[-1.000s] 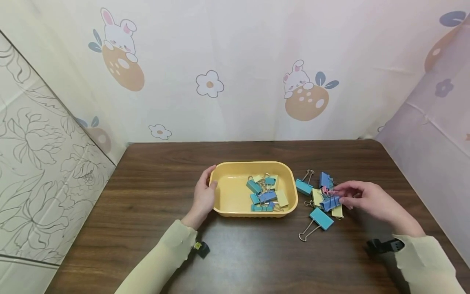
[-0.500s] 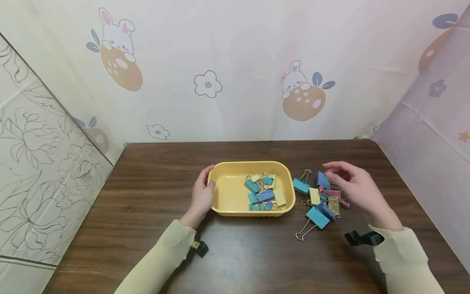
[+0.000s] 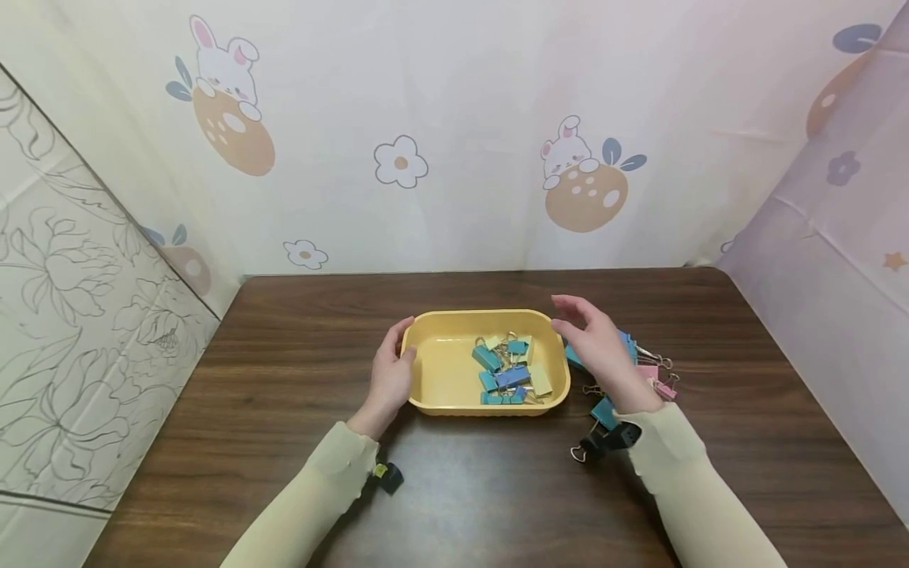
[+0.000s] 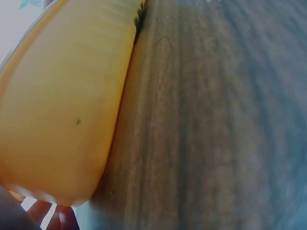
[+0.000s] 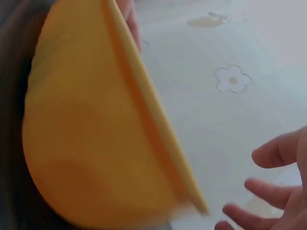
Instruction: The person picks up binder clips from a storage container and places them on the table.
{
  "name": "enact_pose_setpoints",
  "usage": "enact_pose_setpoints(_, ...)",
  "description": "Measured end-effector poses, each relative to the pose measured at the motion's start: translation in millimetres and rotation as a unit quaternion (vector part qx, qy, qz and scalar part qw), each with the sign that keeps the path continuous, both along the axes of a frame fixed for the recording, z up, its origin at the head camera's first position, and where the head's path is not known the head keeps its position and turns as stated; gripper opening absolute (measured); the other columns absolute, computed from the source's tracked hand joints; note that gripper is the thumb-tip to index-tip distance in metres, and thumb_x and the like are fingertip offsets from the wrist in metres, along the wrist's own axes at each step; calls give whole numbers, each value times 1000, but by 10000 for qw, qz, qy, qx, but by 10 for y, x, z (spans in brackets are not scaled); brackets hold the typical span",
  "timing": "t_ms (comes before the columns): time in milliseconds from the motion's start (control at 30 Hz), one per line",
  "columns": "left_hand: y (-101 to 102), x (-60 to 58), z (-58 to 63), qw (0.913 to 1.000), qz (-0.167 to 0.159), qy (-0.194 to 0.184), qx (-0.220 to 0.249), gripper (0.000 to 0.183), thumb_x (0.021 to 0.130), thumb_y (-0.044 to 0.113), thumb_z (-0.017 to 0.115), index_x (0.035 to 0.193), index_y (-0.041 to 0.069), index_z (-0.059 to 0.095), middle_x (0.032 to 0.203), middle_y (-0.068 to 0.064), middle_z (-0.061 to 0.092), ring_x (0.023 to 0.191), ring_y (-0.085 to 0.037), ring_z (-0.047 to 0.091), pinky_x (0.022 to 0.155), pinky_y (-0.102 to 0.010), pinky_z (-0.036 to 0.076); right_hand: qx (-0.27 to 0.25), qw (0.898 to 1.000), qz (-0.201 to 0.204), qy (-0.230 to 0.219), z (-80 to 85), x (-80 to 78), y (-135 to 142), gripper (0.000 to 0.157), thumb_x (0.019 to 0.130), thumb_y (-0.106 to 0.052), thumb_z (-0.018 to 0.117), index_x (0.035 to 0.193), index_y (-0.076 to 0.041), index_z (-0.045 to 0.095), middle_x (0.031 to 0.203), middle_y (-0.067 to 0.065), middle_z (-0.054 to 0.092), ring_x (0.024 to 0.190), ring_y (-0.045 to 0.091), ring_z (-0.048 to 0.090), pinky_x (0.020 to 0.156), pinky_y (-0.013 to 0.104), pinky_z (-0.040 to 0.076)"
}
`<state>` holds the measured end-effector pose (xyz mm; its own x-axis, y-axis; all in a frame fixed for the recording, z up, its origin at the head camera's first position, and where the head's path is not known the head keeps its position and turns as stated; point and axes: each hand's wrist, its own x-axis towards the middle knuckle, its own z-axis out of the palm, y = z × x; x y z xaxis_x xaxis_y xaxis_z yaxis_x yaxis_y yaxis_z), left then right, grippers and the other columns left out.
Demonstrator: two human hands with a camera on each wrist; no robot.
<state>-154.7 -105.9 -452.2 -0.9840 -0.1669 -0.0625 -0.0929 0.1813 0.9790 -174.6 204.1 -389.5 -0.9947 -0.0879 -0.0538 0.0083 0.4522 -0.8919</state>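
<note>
A yellow plastic tray (image 3: 443, 409) with rounded corners stands on the table, several teal, blue and pale yellow binder clips (image 3: 513, 377) lying in its right half. My left hand (image 3: 390, 375) holds the tray's left end, thumb at the rim and fingers along the outer wall. At the tray's right end, my right hand (image 3: 596, 343) hovers by the far corner with its fingers spread and nothing between them. In the right wrist view those fingertips (image 5: 261, 155) stand apart from the tray's rim. Beneath the right hand and wrist, a loose pile of binder clips (image 3: 648, 372) is partly hidden.
The dark wood table (image 3: 305, 339) reaches back to a printed curtain (image 3: 469, 213). A pink clip (image 3: 666, 389) lies at the pile's right side, and a teal clip (image 3: 605, 413) at its near side under the wrist camera strap (image 3: 618, 438).
My right hand has left the clip pile and moved left to the tray's right end. The pile has been spread and shifted a little. My left hand stays on the tray.
</note>
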Motion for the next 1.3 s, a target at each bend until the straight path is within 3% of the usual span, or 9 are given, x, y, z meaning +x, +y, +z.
enact_pose_setpoints(333,6,-9,13,9999,-41,-106,34,45,103,4,47,143,24,49,141,-1,49,122,-25,50,105,-45,42,-755,9934,101,-854,-275,-38,-182,58,106,-10,37,160,-9,16,164,13,15,149,32,13,118,51,14)
enact_pose_setpoints(600,12,-26,46,9999,-74,-106,-14,44,103,4,46,143,23,48,145,-1,46,128,-24,47,108,-46,39,-994,9907,-162,-914,-419,-65,-200,55,107,-7,32,159,-20,23,163,9,21,147,31,20,117,51,19)
enact_pose_setpoints(767,9,-55,31,9999,-69,105,7,45,102,1,46,143,18,49,146,-3,47,129,-24,47,107,-45,39,-1103,9906,-241,-776,-459,-102,-220,51,109,-16,35,159,-18,25,161,12,27,142,33,31,114,51,27)
enact_pose_setpoints(1067,-30,-147,29,9986,-262,364,-263,46,101,-1,47,144,15,49,132,-13,56,115,-29,54,95,-47,46,-2049,9739,-466,-863,-526,-178,-231,47,109,-21,37,156,-19,34,160,5,30,142,27,34,114,45,29)
enact_pose_setpoints(1300,-50,-146,55,9954,-475,310,-777,46,103,3,45,147,15,45,144,-8,50,127,-24,49,105,-46,40,-1821,9791,-467,-775,-544,-169,-227,45,109,-21,37,154,-19,39,160,4,30,142,27,33,115,45,28)
